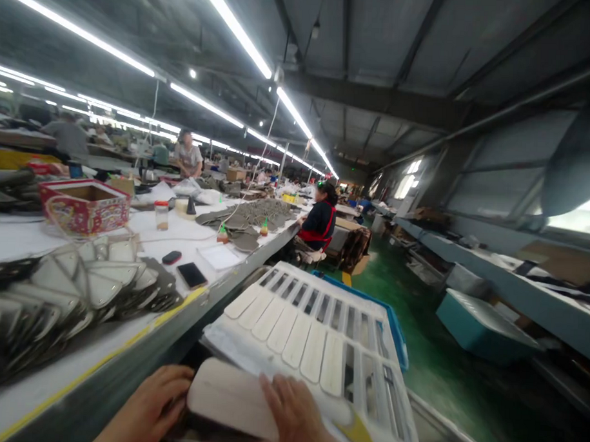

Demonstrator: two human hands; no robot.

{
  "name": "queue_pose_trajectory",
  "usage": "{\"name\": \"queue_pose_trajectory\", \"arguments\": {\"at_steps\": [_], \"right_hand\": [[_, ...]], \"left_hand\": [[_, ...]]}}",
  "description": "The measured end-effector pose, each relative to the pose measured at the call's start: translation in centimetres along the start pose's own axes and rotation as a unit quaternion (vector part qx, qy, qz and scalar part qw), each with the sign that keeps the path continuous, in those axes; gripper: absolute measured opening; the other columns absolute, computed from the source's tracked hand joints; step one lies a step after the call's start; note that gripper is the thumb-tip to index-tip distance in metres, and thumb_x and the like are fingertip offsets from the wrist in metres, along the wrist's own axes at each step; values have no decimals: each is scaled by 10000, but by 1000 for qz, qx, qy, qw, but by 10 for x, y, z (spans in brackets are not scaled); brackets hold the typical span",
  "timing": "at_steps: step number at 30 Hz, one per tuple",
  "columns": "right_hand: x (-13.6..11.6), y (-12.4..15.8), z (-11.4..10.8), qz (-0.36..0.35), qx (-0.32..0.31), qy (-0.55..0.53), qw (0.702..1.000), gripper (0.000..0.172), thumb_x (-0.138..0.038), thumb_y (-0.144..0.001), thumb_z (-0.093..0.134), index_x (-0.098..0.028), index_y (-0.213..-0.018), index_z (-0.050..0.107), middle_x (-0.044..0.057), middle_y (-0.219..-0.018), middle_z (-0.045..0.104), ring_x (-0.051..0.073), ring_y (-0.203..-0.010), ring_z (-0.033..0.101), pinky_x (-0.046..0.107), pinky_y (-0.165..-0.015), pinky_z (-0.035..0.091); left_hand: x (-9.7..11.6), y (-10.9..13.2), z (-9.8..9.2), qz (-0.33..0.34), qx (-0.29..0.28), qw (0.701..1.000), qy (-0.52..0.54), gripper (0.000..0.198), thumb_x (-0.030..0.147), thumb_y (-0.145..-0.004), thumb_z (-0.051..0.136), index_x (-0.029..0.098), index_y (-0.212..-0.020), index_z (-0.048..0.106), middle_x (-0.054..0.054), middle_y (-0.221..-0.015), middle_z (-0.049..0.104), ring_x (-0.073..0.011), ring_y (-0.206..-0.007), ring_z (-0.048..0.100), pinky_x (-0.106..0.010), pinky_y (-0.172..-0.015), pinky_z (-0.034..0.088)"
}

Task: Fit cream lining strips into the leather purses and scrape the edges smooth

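Note:
A pale, round-ended flat piece (pixel 231 396) lies low in the head view, between my two hands. My left hand (pixel 160 397) holds its left end, with fingers curled at the edge. My right hand (pixel 293 408) lies over its right part, fingers spread and slightly blurred. Just beyond is a white slotted rack (pixel 274 276), where several similar pale pieces (pixel 303 340) lie side by side. The rack's right side has open slots. A yellow and white object (pixel 360 433) lies beside my right hand, partly hidden.
On the long white table (pixel 151 242) at left are stacked grey pieces (pixel 99 282), a phone (pixel 192 275), a red box (pixel 85 207), a jar (pixel 161 215) and small bottles. A person (pixel 319 218) sits beyond the rack. A teal bin (pixel 485 324) stands right.

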State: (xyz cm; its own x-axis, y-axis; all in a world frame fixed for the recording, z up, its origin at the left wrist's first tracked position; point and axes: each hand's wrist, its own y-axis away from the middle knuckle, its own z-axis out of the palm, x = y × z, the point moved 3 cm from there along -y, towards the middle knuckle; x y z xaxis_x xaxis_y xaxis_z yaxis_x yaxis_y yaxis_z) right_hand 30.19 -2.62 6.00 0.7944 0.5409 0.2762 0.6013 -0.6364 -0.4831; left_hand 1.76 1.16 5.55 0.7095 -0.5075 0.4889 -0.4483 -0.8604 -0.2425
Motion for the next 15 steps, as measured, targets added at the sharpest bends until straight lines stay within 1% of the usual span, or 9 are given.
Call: {"name": "queue_pose_trajectory", "arguments": {"at_steps": [1, 2, 4, 7, 11, 12, 13, 14, 15], "right_hand": [[-4, -5, -5, 3, -40, -32, 999, 959, -600, -612, 687, -123, -1365, 335, 155, -1112, 579, 309, -886, 550, 439, -753, 453], [-7, -9, -9, 8, -65, -49, 997, 1007, -619, -595, 698, -132, -1385, 306, 160, -1138, 559, 314, -909, 535, 446, -772, 441], [-11, -15, -13, 9, -99, -70, 993, 1006, -573, -610, 722, -157, -1407, 270, 158, -1160, 534, 306, -923, 514, 441, -780, 425], [-16, -16, -13, -4, -115, -76, 990, 957, -473, -631, 751, -176, -1408, 276, 146, -1126, 538, 290, -891, 502, 423, -747, 419], [-22, -17, -11, -50, -127, -54, 989, 1015, -488, -563, 783, -153, -1394, 306, 149, -1058, 564, 289, -834, 516, 409, -668, 446], [-23, -17, -10, -69, -126, -49, 988, 1000, -492, -558, 781, -145, -1381, 331, 146, -1013, 582, 282, -790, 528, 400, -622, 455], [-24, -18, -8, -79, -122, -45, 988, 922, -473, -586, 767, -157, -1358, 373, 130, -942, 604, 264, -728, 537, 381, -567, 456], [-24, -19, -6, -89, -115, -41, 988, 818, -457, -630, 738, -172, -1327, 418, 115, -882, 617, 244, -670, 541, 361, -516, 451], [-22, -20, -4, -89, -99, -41, 990, 603, -374, -724, 681, -227, -1273, 478, 69, -768, 618, 201, -584, 525, 315, -461, 429]], "left_hand": [[2, 4, -8, -40, 21, 999, 9, 243, 336, -847, 456, 263, -943, 667, -49, -1173, 596, -238, -1117, 523, -362, -988, 408], [3, 7, -12, -70, 19, 997, 23, 243, 343, -838, 466, 248, -941, 665, -55, -1184, 585, -241, -1122, 519, -375, -997, 401], [2, 11, -12, -107, 9, 992, 67, 253, 327, -835, 461, 233, -985, 642, -57, -1185, 577, -224, -1116, 522, -373, -995, 405], [2, 14, -6, -134, 6, 985, 112, 286, 288, -830, 442, 229, -1065, 594, -49, -1171, 578, -203, -1104, 527, -353, -962, 433], [7, 10, -2, -140, 32, 987, 77, 277, 213, -772, 445, 216, -990, 616, -43, -1160, 591, -212, -1100, 538, -357, -957, 437], [8, 9, -1, -133, 35, 989, 60, 291, 181, -752, 437, 215, -971, 626, -43, -1166, 596, -212, -1109, 537, -361, -972, 427], [6, 7, 1, -123, 34, 991, 41, 316, 152, -729, 432, 216, -962, 636, -45, -1174, 601, -213, -1119, 536, -364, -988, 415], [3, 5, 4, -112, 29, 993, 21, 350, 128, -706, 429, 224, -960, 650, -46, -1180, 608, -212, -1125, 538, -365, -1003, 403], [-2, 2, 7, -104, 19, 994, -4, 390, 127, -688, 451, 238, -1000, 656, -50, -1203, 605, -223, -1128, 542, -367, -998, 411]]}}
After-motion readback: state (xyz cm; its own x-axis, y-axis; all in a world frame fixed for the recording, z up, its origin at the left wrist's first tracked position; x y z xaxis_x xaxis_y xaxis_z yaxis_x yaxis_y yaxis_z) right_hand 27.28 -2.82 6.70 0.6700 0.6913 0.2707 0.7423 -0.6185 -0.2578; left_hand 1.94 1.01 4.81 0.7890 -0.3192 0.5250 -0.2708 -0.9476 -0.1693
